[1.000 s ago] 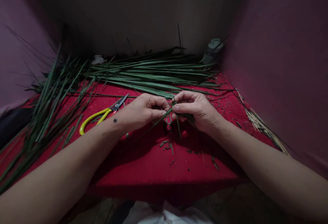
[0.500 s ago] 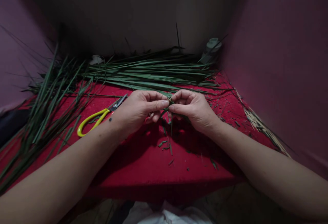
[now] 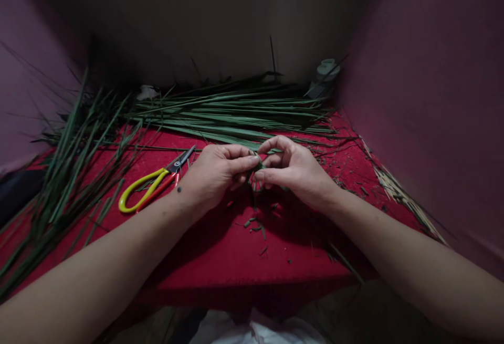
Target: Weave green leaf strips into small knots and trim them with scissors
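Observation:
My left hand (image 3: 220, 170) pinches a small folded piece of green leaf strip (image 3: 260, 165) between thumb and forefinger. Facing it from the other side, my right hand (image 3: 301, 170) has its thumb and curled fingertips at the same piece; the fingers partly hide it. Just left of my left wrist lie scissors with a yellow handle loop (image 3: 144, 191), blades pointing away. An orange-red handle (image 3: 159, 191) shows beside them, partly behind my forearm. Below my hands, short green clippings (image 3: 254, 224) are scattered on the red cloth (image 3: 220, 268).
Long green leaves (image 3: 232, 113) lie across the back of the table, and more leaves (image 3: 74, 165) heap at the left. A pale container (image 3: 325, 76) stands at the back right. Thin light-coloured sticks (image 3: 405, 199) line the right edge by the wall.
My right hand's fingers have spread and shifted around the leaf piece. My left wrist has moved slightly right, uncovering the orange-red handle. A strip end now shows below my right forearm.

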Demonstrator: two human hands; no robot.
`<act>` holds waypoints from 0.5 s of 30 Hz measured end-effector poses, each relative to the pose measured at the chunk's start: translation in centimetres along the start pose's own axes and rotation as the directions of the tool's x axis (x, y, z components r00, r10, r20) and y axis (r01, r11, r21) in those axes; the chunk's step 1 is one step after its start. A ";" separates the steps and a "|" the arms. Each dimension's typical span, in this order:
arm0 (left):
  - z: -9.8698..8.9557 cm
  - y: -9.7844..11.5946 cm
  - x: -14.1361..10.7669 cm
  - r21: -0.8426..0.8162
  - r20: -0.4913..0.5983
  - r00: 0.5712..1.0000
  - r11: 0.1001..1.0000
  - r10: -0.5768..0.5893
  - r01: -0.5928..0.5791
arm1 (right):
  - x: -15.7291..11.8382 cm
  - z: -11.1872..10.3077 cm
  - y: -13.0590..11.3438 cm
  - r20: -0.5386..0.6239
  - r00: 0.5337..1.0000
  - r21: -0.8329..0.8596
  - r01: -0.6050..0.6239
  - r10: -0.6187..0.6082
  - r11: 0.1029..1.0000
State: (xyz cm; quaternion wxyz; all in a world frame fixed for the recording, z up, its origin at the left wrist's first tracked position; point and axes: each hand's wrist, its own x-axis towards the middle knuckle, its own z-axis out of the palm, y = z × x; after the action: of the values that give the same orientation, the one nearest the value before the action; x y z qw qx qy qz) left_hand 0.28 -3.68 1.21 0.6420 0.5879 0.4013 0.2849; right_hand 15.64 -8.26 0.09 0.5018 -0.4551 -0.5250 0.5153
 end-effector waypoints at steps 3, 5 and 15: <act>-1.2 0.6 0.4 -0.002 -0.056 0.998 1.000 0.027 -0.027 | 0.4 -0.8 -0.3 -0.044 0.999 0.081 0.022 -0.019 0.996; -2.1 1.2 0.6 -0.027 -0.082 0.994 0.997 0.077 -0.079 | 0.6 -1.4 -0.4 -0.017 0.999 0.109 -0.050 0.052 0.993; -4.3 2.5 0.6 -0.112 -0.015 0.996 0.990 0.085 -0.086 | -1.7 -0.7 -1.3 0.109 0.947 0.159 -0.317 0.303 0.935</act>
State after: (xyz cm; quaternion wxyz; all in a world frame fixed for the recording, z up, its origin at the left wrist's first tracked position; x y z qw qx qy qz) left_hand -2.79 -0.61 3.59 0.6594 0.5658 0.3624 0.3373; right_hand 16.53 -10.01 1.22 0.4300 -0.4646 -0.4198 0.6504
